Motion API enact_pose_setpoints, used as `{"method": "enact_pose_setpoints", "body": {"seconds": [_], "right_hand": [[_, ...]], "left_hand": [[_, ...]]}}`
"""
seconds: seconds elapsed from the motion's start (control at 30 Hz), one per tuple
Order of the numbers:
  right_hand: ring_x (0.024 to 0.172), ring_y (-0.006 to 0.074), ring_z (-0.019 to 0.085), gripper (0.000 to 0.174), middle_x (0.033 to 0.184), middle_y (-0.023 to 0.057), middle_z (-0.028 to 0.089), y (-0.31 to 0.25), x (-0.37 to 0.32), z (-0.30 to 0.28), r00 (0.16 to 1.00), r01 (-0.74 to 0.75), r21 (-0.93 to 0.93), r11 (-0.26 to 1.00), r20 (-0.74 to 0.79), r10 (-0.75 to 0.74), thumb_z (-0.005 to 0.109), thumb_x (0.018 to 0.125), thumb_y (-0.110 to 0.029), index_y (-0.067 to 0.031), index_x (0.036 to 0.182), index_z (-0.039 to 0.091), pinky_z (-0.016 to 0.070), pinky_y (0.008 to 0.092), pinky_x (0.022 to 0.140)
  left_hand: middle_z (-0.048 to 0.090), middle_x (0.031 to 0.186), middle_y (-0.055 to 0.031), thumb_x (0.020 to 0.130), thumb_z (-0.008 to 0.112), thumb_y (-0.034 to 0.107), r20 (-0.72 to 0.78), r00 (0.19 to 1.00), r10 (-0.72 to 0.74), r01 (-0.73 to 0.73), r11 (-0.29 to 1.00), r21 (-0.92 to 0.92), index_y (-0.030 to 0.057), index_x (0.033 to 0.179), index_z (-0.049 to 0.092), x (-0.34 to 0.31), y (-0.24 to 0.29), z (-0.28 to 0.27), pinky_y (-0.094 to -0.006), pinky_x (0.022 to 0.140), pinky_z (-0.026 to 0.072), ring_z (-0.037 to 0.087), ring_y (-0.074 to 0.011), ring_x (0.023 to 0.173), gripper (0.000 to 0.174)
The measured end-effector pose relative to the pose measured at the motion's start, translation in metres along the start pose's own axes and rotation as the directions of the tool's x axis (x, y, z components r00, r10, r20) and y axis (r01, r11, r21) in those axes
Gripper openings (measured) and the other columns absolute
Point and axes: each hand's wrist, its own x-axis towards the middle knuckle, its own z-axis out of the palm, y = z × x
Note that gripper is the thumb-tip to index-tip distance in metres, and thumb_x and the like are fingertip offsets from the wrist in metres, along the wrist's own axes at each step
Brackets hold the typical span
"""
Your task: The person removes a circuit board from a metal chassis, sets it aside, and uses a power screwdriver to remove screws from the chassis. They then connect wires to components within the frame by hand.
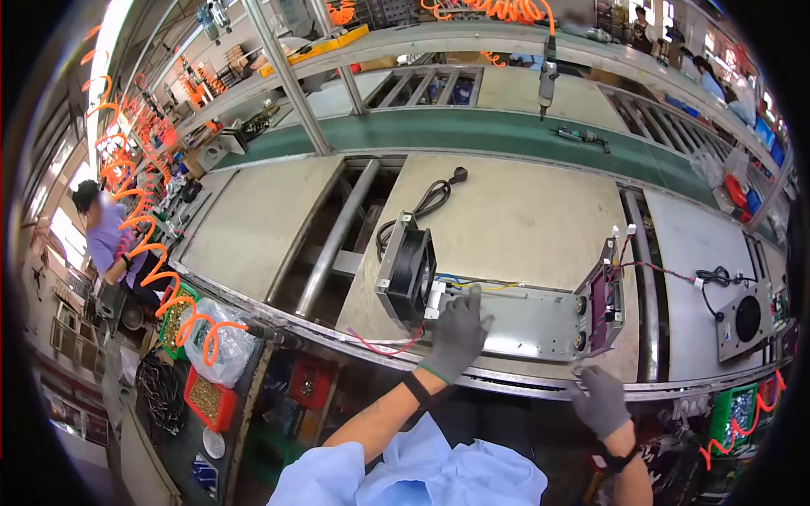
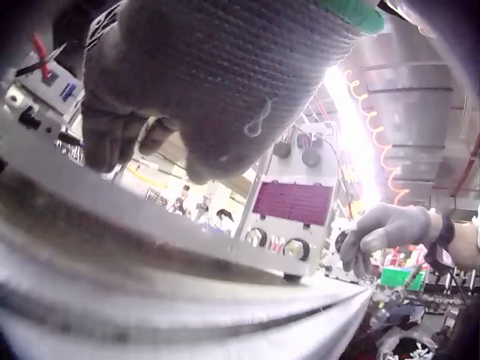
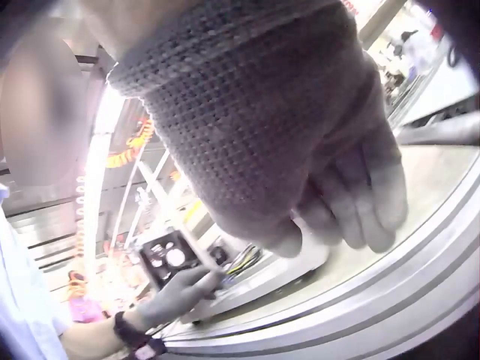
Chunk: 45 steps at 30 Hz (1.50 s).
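A metal chassis [image 1: 531, 325] lies on a pale board of the line, with a black fan [image 1: 407, 274] upright at its left end. At its right end stands an upright panel, whose purple part [image 2: 294, 202] shows in the left wrist view. My gloved left hand [image 1: 458, 336] is over the chassis by the fan, fingers loosely bent beside a white connector [image 1: 435, 297]. By the front rail, just below the panel end, my gloved right hand [image 1: 601, 401] has relaxed fingers [image 3: 379, 199] with nothing seen between them.
A coiled black power cord [image 1: 432, 201] lies behind the fan. Another fan unit [image 1: 744, 319] sits on the board to the right. Red bins [image 1: 211, 400] of small parts stand at the lower left. A power screwdriver [image 1: 548, 83] hangs over the green belt [image 1: 439, 131].
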Motion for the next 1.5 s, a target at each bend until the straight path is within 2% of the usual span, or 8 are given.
{"method": "enact_pose_setpoints", "body": {"seconds": [0.33,0.8,0.93,1.03,1.17,1.3,1.4,1.5], "right_hand": [[0.087,0.0342,0.065,0.03,0.096,0.0153,0.068,-0.037,0.052,0.069,0.986,0.131,0.166,0.977,-0.125,-0.111,0.073,0.082,-0.015,-0.0035,0.11,0.07,0.0537,0.0432,0.076],[0.073,0.0197,0.065,0.02,0.086,0.0109,0.068,-0.082,0.093,0.101,0.997,0.007,0.664,0.748,-0.058,0.042,0.067,0.094,-0.017,-0.0004,0.104,0.069,0.0537,0.0334,0.068],[0.067,0.0163,0.068,0.041,0.089,0.0114,0.071,-0.098,0.167,0.107,0.791,-0.591,0.805,0.06,0.562,0.242,0.057,0.1,-0.042,-0.0034,0.111,0.067,0.0548,0.0346,0.058],[0.056,0.0168,0.064,0.043,0.077,0.0118,0.068,-0.099,0.209,0.131,0.641,-0.751,0.658,-0.049,0.745,0.183,0.057,0.1,-0.045,-0.0034,0.107,0.066,0.0532,0.0343,0.051],[0.051,0.0174,0.061,0.037,0.07,0.013,0.064,-0.112,0.22,0.135,0.806,-0.589,0.724,0.358,0.496,0.323,0.063,0.097,-0.035,-0.002,0.113,0.065,0.0531,0.0353,0.05],[0.057,0.0168,0.065,0.046,0.091,0.0102,0.067,-0.08,0.229,0.185,0.92,0.323,0.383,0.865,-0.341,-0.193,0.064,0.094,-0.021,0.0001,0.135,0.058,0.0541,0.0301,0.05],[0.054,0.0208,0.069,0.048,0.084,0.0135,0.07,-0.105,0.237,0.142,0.898,-0.427,0.66,0.618,0.389,0.204,0.066,0.093,-0.026,0.002,0.132,0.06,0.0551,0.0336,0.053],[0.055,0.0204,0.07,0.043,0.083,0.0153,0.07,-0.119,0.248,0.127,0.842,-0.529,0.639,0.559,0.475,0.254,0.064,0.097,-0.031,0.0021,0.124,0.062,0.0541,0.0322,0.049]], "left_hand": [[0.054,0.136,-0.0247,0.087,0.07,0.02,0.06,0.954,-0.295,0.294,0.955,0.026,-0.005,0.139,0.047,0.049,0.012,0.015,-0.0471,0.105,0.0455,0.055,-0.0428,0.123,0.062],[0.063,0.117,-0.0157,0.094,0.058,0.012,-0.035,0.991,-0.129,0.125,0.987,-0.104,0.0021,0.117,0.062,-0.011,0.024,-0.052,-0.0456,0.088,0.0538,0.063,-0.0348,0.106,0.026],[0.064,0.109,-0.017,0.092,0.06,0.012,0.027,0.993,-0.111,0.114,0.974,-0.198,0.0028,0.116,0.063,-0.049,0.024,-0.065,-0.0455,0.082,0.0543,0.064,-0.0373,0.097,0.026],[0.065,0.108,-0.0176,0.091,0.064,0.012,-0.054,0.995,-0.084,0.069,0.968,-0.24,0.0032,0.118,0.064,-0.073,0.014,-0.064,-0.0451,0.081,0.0553,0.066,-0.0381,0.095,0.029],[0.066,0.108,-0.017,0.09,0.067,0.014,-0.05,0.989,-0.136,0.116,0.949,-0.292,0.0039,0.117,0.065,-0.098,0.0,-0.066,-0.0433,0.08,0.0566,0.067,-0.0365,0.096,0.029],[0.067,0.109,-0.0165,0.089,0.068,0.014,-0.105,0.983,-0.151,0.108,0.936,-0.335,0.004,0.116,0.065,-0.106,-0.005,-0.068,-0.0429,0.079,0.0569,0.067,-0.036,0.096,0.029],[0.067,0.105,-0.0181,0.089,0.068,0.011,-0.16,0.976,-0.147,0.081,0.931,-0.357,0.002,0.114,0.067,-0.108,-0.008,-0.067,-0.0422,0.077,0.0563,0.068,-0.0372,0.09,0.026],[0.066,0.104,-0.0176,0.088,0.068,0.012,-0.144,0.974,-0.177,0.113,0.923,-0.367,0.0019,0.114,0.067,-0.113,-0.01,-0.068,-0.0424,0.076,0.0562,0.067,-0.037,0.089,0.027]]}}
